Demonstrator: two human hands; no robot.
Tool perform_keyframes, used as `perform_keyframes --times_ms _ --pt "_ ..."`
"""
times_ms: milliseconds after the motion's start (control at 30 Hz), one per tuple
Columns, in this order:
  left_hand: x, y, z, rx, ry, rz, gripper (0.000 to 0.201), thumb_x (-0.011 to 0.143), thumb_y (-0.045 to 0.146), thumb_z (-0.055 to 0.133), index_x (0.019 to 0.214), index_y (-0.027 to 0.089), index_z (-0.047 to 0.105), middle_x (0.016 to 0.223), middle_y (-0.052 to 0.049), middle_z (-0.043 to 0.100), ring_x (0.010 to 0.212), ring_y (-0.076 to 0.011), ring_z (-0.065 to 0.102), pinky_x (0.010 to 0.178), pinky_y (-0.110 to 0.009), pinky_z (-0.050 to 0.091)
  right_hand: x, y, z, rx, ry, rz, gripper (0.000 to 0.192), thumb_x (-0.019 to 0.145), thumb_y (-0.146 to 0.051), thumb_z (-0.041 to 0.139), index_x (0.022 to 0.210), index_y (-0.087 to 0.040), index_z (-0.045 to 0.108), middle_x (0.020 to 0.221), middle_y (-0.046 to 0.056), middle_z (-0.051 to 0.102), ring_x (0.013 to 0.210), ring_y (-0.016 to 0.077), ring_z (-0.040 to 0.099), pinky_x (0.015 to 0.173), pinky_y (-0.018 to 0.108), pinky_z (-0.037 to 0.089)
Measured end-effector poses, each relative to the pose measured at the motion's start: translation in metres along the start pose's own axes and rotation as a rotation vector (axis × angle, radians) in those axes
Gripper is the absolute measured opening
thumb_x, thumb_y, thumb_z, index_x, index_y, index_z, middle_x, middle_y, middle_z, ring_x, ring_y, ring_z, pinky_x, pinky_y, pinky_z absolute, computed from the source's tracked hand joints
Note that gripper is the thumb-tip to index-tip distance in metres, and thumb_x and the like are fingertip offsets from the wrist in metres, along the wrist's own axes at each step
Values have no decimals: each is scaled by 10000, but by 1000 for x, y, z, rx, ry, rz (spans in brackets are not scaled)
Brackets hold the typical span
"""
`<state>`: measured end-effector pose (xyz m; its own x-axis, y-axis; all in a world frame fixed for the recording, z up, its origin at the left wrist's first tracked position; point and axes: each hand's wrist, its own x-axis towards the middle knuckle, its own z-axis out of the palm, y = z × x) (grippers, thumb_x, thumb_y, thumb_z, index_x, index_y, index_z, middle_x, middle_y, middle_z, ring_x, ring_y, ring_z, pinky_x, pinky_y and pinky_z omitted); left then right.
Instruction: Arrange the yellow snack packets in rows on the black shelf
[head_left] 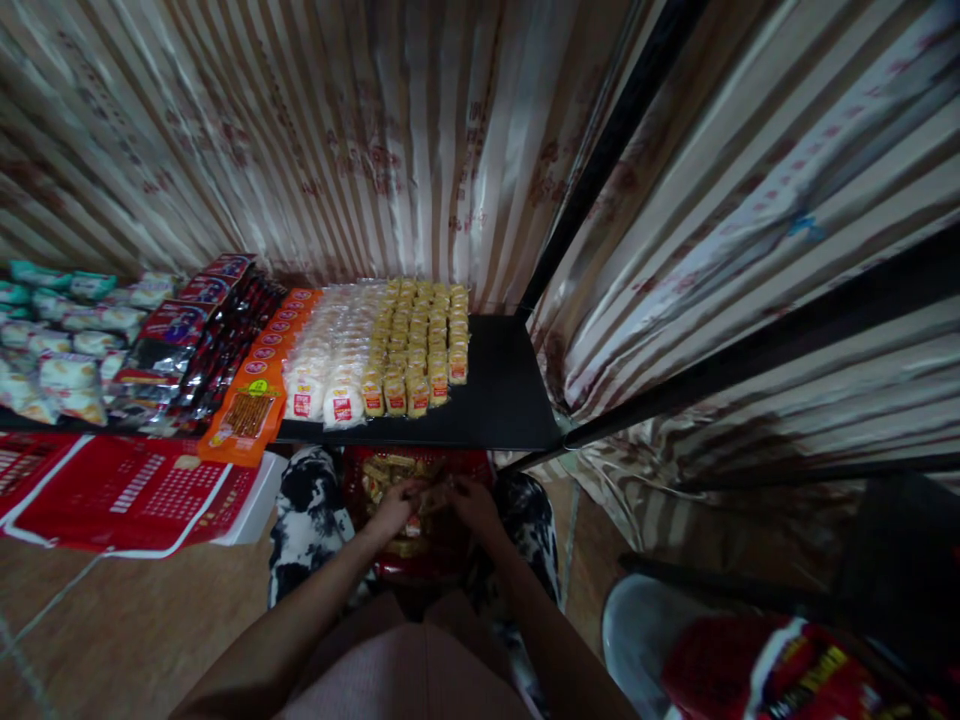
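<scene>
My left hand [394,507] and right hand [471,503] pinch small, light, crinkly yellow snack packets [420,500] over the near red plastic basket [480,462]; hold their edges.

a glossy striped cream-and-brown curtain [360,130] hangs behind the flat black shelf board [502,390] and wraps round its right side. slim black metal posts [607,150] rise from that board's right corner. below it lies a worn brown wooden floor [112,630], dimly lit.

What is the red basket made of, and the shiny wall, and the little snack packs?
The red basket looks like moulded plastic, with slotted walls. The wall looks like glossy striped curtain fabric; it hangs in folds. The snack packs seem wrapped in clear, shiny plastic film.
</scene>
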<state>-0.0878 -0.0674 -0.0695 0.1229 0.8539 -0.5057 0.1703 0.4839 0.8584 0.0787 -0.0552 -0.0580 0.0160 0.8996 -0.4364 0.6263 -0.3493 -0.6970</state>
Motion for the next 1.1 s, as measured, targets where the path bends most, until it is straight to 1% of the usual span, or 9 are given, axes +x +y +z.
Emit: perform_keyframes --times_ms 133,233,333,433,533,733,833,967,1100 --pt "-18 31 -8 107 -8 154 423 689 115 546 1103 149 629 1126 -77 646 1049 -213 570 940 -318 411 -3 -6 -11 227 11 62 319 741 -385 510 902 -171 684 851 47 700 758 175 630 681 256 464" --pt "-28 45 -9 148 -37 215 460 686 129 580 1143 173 615 1112 -63 650 1032 -219 570 908 -308 428 -7 -14 -18 457 5 127 324 699 -428 516 798 -161 669 696 14 658 621 150 579 565 240 434" --pt "-34 53 -6 170 -36 266 453 675 130 595 1121 198 634 1103 -52 642 1016 -221 564 862 -289 446 -13 -22 -26 635 24 121 325 635 -441 578 759 -153 664 687 6 642 634 148 562 562 241 431" --pt "-36 57 -1 206 -15 357 402 692 139 587 1084 202 648 1109 -59 629 998 -214 562 852 -287 446 -20 -28 -34 681 59 73 323 615 -455 616 721 -153 666 674 8 638 666 155 563 594 246 435" --pt "-40 61 2 230 -14 390 394 720 150 567 1106 199 627 1119 -69 620 959 -206 574 840 -297 452 -26 -31 -42 714 60 -11 355 644 -498 612 734 -159 663 676 12 638 678 156 564 606 244 432" --pt "-47 70 9 200 9 517 406 696 146 614 1098 203 616 1165 -68 600 1101 -211 519 971 -305 382 -23 -36 -52 750 62 -42 380 652 -533 632 775 -173 639 683 -8 613 615 127 545 532 219 412" --pt "-46 73 14 33 27 394 391 701 208 631 1089 174 598 1091 -78 623 971 -197 575 829 -281 461 -18 -40 -56 807 18 -21 388 680 -557 611 794 -186 623 613 -28 587 540 108 526 487 207 402" --pt "-44 79 19 -420 -80 169 388 740 297 598 1091 137 557 1051 -102 632 822 -183 639 626 -227 475 -18 -44 -60 898 2 -21 426 657 -596 632 709 -173 607 616 -26 581 494 76 508 454 186 388" --pt "-46 88 22 -637 -156 75 298 758 271 558 1016 122 563 944 -104 654 733 -185 665 538 -206 455 -23 -48 -63 947 -48 -66 447 626 -578 676 801 -168 646 646 -18 609 539 75 536 487 173 405"
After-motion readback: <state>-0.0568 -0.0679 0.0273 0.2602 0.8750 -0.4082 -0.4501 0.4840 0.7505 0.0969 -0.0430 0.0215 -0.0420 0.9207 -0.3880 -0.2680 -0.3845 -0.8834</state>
